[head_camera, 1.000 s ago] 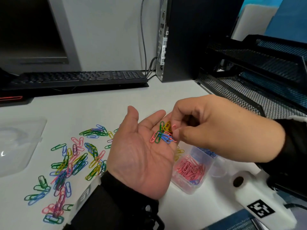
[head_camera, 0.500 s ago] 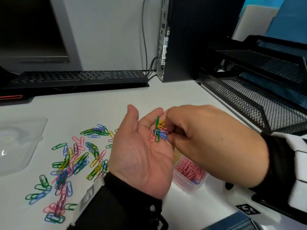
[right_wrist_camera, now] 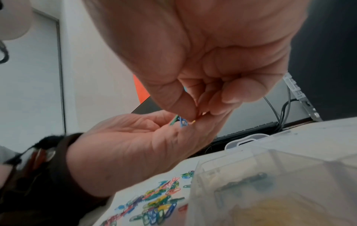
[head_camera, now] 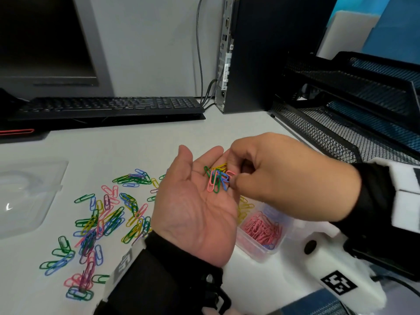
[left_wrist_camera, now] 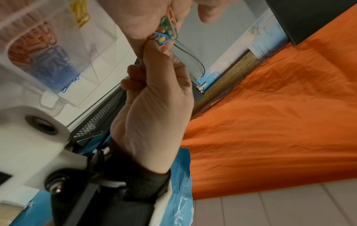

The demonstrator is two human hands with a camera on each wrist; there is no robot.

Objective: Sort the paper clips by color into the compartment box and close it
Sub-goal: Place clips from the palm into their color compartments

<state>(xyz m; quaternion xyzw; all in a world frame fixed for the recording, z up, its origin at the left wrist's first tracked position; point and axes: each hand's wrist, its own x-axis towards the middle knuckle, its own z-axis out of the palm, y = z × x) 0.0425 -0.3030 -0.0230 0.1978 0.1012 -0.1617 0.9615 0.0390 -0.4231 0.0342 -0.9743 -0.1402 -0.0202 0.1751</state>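
Left hand (head_camera: 195, 214): palm up, flat, a tray for mixed paper clips (head_camera: 217, 180). Right hand (head_camera: 279, 178): fingers (right_wrist_camera: 173, 97) pinched, apparently on one clip. Compartment box (head_camera: 261, 230): open beneath, on the bench (head_camera: 136, 146), catching drops.

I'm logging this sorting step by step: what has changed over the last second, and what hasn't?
The right hand dipped nearer the palm, then rose slightly; its fingertips still pinch into the small bunch of mixed-colour paper clips. No clip has visibly been carried away. The upturned left hand stayed flat and open. The loose coloured clips on the white desk and the clear plastic compartment box are unchanged.
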